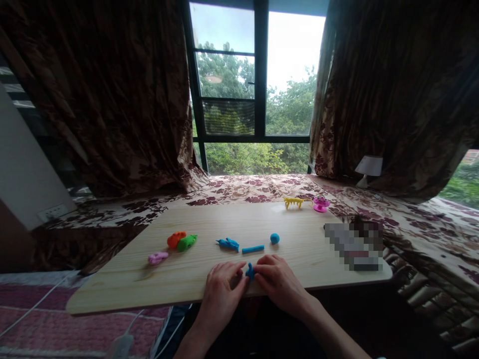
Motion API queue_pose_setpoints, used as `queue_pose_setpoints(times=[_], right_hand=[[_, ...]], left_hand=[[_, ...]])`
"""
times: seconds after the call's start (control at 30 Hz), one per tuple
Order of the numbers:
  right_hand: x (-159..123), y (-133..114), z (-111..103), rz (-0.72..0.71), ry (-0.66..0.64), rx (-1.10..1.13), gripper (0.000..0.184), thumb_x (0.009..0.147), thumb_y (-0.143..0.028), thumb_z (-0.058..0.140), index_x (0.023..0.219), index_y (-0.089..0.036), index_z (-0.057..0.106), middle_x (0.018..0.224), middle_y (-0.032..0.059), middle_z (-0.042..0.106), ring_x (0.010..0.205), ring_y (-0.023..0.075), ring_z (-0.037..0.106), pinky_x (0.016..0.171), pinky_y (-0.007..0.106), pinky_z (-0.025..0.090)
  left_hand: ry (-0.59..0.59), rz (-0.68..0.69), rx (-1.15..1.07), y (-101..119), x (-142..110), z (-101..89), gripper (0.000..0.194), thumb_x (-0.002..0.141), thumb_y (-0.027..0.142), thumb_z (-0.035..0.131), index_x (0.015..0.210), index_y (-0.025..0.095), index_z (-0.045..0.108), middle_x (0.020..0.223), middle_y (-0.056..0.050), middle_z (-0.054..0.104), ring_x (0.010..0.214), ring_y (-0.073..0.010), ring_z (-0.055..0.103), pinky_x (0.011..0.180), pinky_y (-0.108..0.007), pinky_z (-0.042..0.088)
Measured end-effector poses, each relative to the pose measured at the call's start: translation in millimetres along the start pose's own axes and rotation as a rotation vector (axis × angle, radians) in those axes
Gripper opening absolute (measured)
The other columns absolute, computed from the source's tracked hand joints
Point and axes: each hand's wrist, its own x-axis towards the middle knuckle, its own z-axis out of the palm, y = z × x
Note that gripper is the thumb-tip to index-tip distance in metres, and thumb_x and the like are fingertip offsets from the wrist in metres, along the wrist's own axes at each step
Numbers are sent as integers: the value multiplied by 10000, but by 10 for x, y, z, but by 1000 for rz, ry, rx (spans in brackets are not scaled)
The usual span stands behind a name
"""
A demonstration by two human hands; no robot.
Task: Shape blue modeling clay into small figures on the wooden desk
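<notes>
My left hand (221,289) and my right hand (279,279) meet at the near edge of a pale wooden board (112,279). Together their fingertips pinch a small blue clay piece (250,271) that stands up between them. Just beyond lie a blue clay roll (253,249), a blue clay ball (274,238) and a shaped blue clay figure (228,244). Further left sit an orange lump (175,239), a green lump (186,242) and a pink lump (157,258).
A yellow clay figure (294,201) and a pink clay piece (321,203) stand at the board's far edge. A blurred object (354,245) lies at the right end. Flowered cloth, dark curtains and a window (258,85) lie behind. A small white lamp (368,169) stands right.
</notes>
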Motion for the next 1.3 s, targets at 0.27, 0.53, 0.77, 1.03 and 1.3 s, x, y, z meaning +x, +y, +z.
queue_pose_setpoints(times=[0.27,0.53,0.77,1.03,1.3], right_hand=[[-11,53,24,13,24,13,388,818,-45,476,1094,-279,617,908,20,628,884,185,533,825,324,391],[-19,86,40,15,31,-43,381,816,-61,478,1101,-277,609,943,33,598,911,199,509,842,346,388],[-116,59,77,79,72,-105,411,800,-73,486,1168,-240,560,1074,66,575,999,240,468,887,383,360],[-114,13,100,87,63,-113,513,767,-29,473,1213,-279,521,1086,42,569,1015,222,455,904,372,341],[-134,33,108,88,52,-131,543,768,-31,482,1241,-298,502,1081,30,571,1017,209,459,904,352,346]], left_hand=[[17,17,44,73,37,22,157,766,272,566,884,258,669,867,-28,671,895,-222,588,845,-376,429],[-5,28,66,69,97,72,180,770,253,552,911,256,664,871,-28,657,909,-218,569,861,-376,412],[10,9,67,91,109,75,99,752,251,572,837,234,618,844,-16,643,886,-211,562,848,-363,405],[19,-9,102,97,123,92,122,732,270,602,844,224,620,806,-18,638,846,-217,563,825,-367,404],[-39,25,55,54,111,87,199,829,308,499,926,247,662,866,-26,649,903,-206,555,855,-362,399]])
